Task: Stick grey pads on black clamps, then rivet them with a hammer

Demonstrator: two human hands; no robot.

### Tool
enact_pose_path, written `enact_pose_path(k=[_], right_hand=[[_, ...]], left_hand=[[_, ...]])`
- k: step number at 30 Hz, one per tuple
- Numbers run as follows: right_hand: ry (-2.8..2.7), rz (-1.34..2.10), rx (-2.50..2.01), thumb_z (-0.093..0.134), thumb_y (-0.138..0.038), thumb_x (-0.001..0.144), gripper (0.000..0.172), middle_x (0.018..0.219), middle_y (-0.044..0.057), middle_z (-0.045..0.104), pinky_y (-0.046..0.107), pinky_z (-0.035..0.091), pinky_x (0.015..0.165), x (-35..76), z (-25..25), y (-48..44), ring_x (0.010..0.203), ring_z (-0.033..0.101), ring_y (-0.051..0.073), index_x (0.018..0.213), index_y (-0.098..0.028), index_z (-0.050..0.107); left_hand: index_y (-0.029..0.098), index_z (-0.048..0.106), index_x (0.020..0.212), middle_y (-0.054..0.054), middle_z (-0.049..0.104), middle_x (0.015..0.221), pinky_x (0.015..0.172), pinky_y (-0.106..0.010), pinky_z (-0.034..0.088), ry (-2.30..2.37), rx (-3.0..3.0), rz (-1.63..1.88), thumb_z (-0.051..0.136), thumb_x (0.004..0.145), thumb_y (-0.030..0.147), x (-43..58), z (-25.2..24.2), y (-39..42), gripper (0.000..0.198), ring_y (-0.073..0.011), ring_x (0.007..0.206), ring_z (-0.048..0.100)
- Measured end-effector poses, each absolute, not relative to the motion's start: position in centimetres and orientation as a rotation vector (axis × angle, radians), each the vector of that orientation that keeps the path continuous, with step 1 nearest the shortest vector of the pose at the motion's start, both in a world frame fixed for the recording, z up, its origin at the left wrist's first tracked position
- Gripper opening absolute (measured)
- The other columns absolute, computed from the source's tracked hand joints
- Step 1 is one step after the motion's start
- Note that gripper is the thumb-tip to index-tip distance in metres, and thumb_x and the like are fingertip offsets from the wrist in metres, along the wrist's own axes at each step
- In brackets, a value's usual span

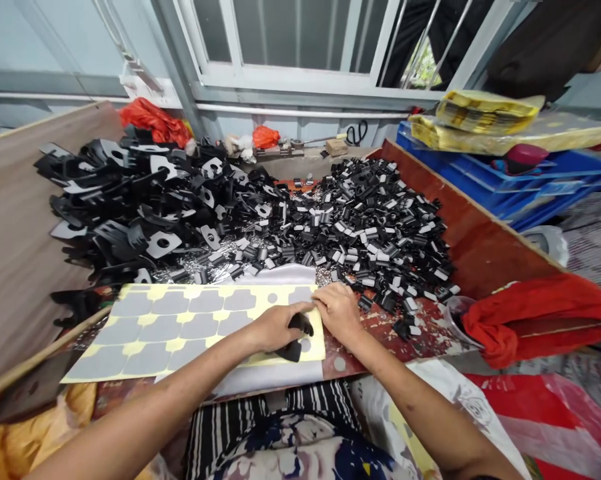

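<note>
A yellow-backed sheet of grey stickers (166, 328) lies flat in front of me, with rows of grey shapes on it. My left hand (279, 327) is over its right part, closed around a curved black plastic part (291, 351). The left thumb reaches toward a grey sticker near the top right corner. My right hand (338, 312) is closed at that corner, its fingertips pressed together on the sheet's edge next to the left thumb. What lies between the right fingertips is too small to tell. Under the sheet shows a pale grey cloth-like layer (275, 379).
Large black parts with grey stickers (160, 244) are heaped at the back left. Small black clips (365, 227) form a pile at the back right. Wooden boards (25, 220) wall the left side. Blue crates (510, 183) and a red cloth (535, 317) are at right; scissors (356, 133) lie behind.
</note>
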State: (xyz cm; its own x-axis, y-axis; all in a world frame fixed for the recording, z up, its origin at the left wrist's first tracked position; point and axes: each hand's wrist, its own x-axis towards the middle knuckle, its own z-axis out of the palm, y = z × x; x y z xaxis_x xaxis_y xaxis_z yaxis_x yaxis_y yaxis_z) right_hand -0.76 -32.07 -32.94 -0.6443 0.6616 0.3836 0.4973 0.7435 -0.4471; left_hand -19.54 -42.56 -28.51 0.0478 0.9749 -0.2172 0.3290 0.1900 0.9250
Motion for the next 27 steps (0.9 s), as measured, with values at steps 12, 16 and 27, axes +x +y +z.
enact_pose_path(k=[12,16,27], right_hand=[[-2.118,1.444,-0.967,0.062,-0.01,0.087,0.026,0.082,-0.003,0.078,0.025,0.047,0.054,-1.9,-28.1,-33.7,0.05,0.055,0.011,0.099,-0.025,0.079],[-1.826,1.933,-0.593,0.065,-0.028,0.09,0.024,0.096,0.001,0.078,0.025,0.055,0.062,-2.8,-23.1,-34.4,0.063,0.062,0.011,0.112,-0.023,0.075],[-1.714,1.266,-0.748,0.072,-0.019,0.08,0.021,0.09,0.0,0.069,0.033,0.056,0.081,-2.0,-25.4,-35.9,0.083,0.066,0.017,0.1,-0.025,0.066]], left_hand=[[0.025,0.076,0.08,0.0,0.061,0.059,0.058,-0.028,0.039,1.491,1.533,0.603,0.069,0.056,0.011,-19.0,-28.6,-40.8,0.029,-0.0181,0.051,0.049],[0.024,0.073,0.082,-0.002,0.066,0.068,0.059,-0.028,0.044,1.392,1.421,0.67,0.073,0.054,0.01,-19.7,-28.1,-41.8,0.031,-0.0192,0.059,0.056],[0.033,0.06,0.134,-0.005,0.068,0.109,0.075,-0.032,0.058,1.025,0.359,1.494,0.088,0.074,0.029,-21.6,-25.1,-46.8,0.066,-0.0174,0.085,0.063]])
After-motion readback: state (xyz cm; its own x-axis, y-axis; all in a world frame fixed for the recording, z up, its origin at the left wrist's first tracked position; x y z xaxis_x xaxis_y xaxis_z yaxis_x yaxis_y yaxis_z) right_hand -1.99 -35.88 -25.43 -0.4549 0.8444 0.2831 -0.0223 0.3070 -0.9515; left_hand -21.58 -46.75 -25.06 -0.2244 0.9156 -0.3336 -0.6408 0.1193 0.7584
